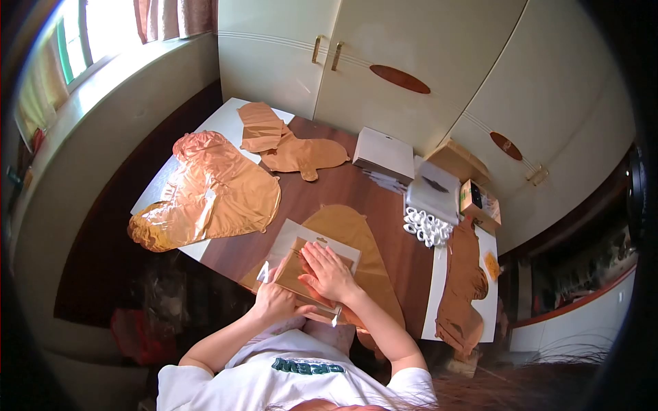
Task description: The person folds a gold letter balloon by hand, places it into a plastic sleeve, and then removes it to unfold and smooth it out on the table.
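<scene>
Balloon packet point(293, 266) at table point(329, 188) edge

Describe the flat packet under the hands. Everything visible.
The packet is a flat rectangle, seemingly clear plastic over a white backing, with what looks like a small hang hole near its far edge. A tan folded sheet shows inside. It lies flat and slightly askew on a gold foil balloon, near the table's front edge. The right hand presses open-palmed on top, and the left hand grips the near left edge.
</scene>
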The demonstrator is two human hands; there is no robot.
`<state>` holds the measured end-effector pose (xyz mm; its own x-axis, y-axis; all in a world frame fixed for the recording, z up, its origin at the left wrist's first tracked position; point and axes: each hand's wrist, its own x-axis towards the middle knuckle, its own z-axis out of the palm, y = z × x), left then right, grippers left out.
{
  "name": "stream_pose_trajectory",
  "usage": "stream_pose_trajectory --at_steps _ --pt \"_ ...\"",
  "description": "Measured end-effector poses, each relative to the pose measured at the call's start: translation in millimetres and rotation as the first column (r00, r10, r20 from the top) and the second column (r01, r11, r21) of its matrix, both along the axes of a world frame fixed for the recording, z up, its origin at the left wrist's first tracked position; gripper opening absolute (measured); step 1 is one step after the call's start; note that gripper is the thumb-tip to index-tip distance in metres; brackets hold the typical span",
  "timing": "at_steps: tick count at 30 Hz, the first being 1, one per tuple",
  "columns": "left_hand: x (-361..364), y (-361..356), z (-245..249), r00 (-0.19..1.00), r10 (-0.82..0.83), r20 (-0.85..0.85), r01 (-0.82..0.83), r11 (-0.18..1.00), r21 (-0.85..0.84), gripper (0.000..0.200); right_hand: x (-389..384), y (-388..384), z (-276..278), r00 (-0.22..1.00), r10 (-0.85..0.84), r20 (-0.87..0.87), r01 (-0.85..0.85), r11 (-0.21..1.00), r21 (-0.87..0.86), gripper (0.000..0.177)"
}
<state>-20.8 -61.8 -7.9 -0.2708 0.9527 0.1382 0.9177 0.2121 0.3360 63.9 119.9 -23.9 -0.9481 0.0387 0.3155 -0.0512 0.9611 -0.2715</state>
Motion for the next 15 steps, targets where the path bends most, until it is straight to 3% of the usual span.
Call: stream_pose_trajectory --at_steps 3,6,9,12,15 --pt "2 -2 2 0.999 0.039 0.001 -0.038 0.989 -0.146 0.069 0 -2 -3 1.0 -0.006 -0.015 0.006 1.0 -0.009 0.066" --pt "-1 0 14 0.997 -0.005 0.078 0.029 0.951 -0.307 0.07 0 -2 0 1.0 -0.012 -0.017 0.012 1.0 -0.023 0.066" --pt "-1 -6 3 0.999 -0.019 -0.051 0.014 0.995 -0.101 0.066 0 -3 -1 1.0 -0.017 -0.008 0.017 1.0 -0.014 0.066" --pt "-4 -7 12 0.996 -0.072 0.046 0.077 0.989 -0.123 0.067 -1 -3 -2 1.0 -0.021 0.004 0.021 1.0 0.022 0.066" --pt "-8 -11 1 0.988 -0.125 -0.087 0.134 0.986 0.099 0.069 -1 -4 -2 0.999 -0.03 0.023 0.029 0.999 0.044 0.067"
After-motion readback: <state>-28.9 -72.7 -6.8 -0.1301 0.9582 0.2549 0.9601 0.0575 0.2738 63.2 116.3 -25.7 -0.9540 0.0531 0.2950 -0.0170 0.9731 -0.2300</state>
